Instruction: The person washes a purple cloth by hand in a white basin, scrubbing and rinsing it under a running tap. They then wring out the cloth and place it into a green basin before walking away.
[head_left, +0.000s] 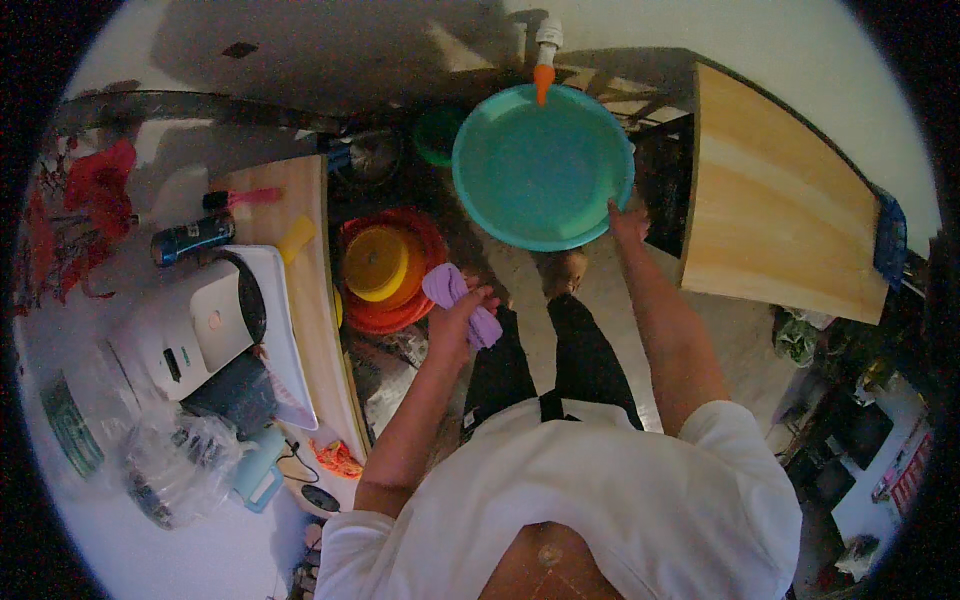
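My left hand (456, 319) grips a folded purple cloth (442, 285), its two ends sticking out on either side of the fingers. At the lower right rim of a round turquoise plastic basin (544, 165), my right hand (628, 223) has its fingers closed on the edge. The basin appears tilted towards me, and its inside shows no object. An orange nozzle (543, 79) on a white tap (550, 34) overlaps the basin's upper rim. Below and left of the basin, near my left hand, lie a yellow basin (375, 262) and red basins (433, 247).
On the left, a wooden board (307, 180) bears a pink-handled brush (255, 196), a yellow cloth (295, 238) and a white tray (289, 360) with a rice cooker (202, 322). A dark bottle (193, 238) lies near it. On the right stands a wooden panel (780, 202).
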